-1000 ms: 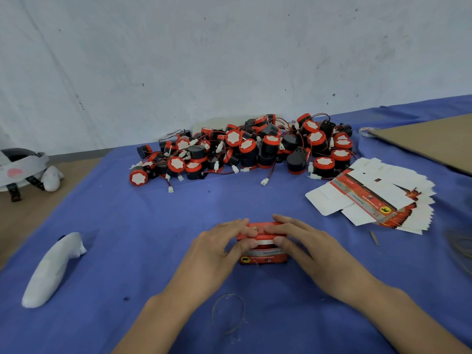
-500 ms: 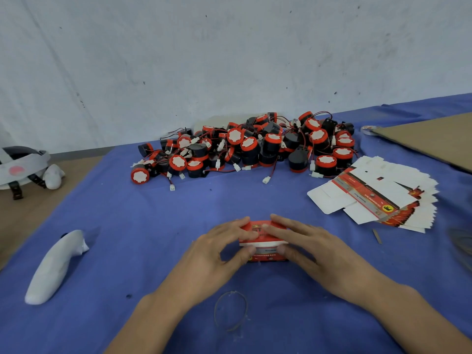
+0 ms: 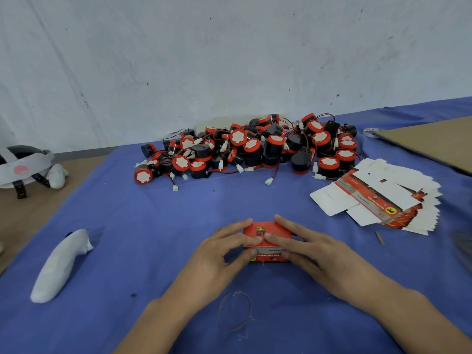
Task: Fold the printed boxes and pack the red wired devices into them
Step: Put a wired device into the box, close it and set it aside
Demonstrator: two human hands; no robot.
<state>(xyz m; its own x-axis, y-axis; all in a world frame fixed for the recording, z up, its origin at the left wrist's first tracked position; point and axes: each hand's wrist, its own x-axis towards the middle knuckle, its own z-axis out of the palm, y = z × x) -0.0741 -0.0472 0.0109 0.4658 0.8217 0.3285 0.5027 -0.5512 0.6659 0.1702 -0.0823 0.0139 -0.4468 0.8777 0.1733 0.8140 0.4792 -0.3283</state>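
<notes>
We pinch folded box [image 3: 260, 229] from both sides: left hand [image 3: 222, 254], right hand [image 3: 314, 251], fingers over lid, thumbs on front face, grip closed on it. Box sits on blue bench [image 3: 153, 226], centre of frame. Red wired devices [image 3: 255, 149] piled above centre. Flat printed boxes [image 3: 383, 198] fanned at right.

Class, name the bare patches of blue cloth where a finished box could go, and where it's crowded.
Free: the wide patch between white controller, device pile and left hand; a smaller one between pile, flat box stack and folded box. Crowded: far edge and right side.
</notes>
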